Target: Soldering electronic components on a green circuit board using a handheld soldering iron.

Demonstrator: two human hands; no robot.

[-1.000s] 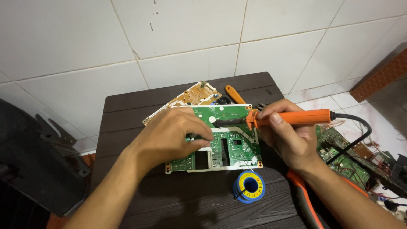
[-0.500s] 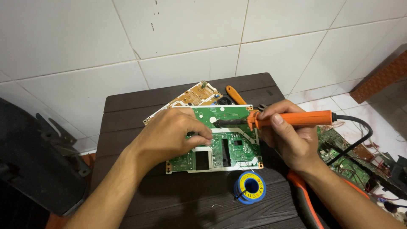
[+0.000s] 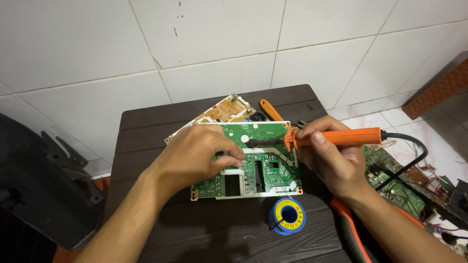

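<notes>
The dark slatted counter (image 3: 161, 195) carries everything here, with white wall tiles behind it. Largest on it is the green circuit board (image 3: 263, 170), lying flat under both hands. It looks stiff, thin and light, likely to slide on the wood unless pressed down, and fragile where small parts stand up from it; the bare edges and corners seem the safest places to hold.

The left hand (image 3: 202, 153) rests on the board's left half, its fingers (image 3: 234, 155) curled narrow and pinching at something small on the surface; what they hold is too small to tell.

Behind those fingers, partly under the green board, a tan circuit board (image 3: 224, 111) sticks out toward the wall.

The right hand (image 3: 334, 163) is closed around the orange soldering iron (image 3: 341, 138), fingers wrapped on the handle just behind the collar, the dark tip reaching left over the board toward the left fingers. The iron seems light and rigid, with a hot tip to be kept away from; its black cord (image 3: 414, 156) trails off to the right.

Just below the right fingers, touching the board's near edge, stands a blue spool of solder wire (image 3: 288, 216). Beyond the right fingers lies an orange-handled tool (image 3: 269, 110). To their right, off the counter, more green boards (image 3: 395, 180) lie in a heap.
</notes>
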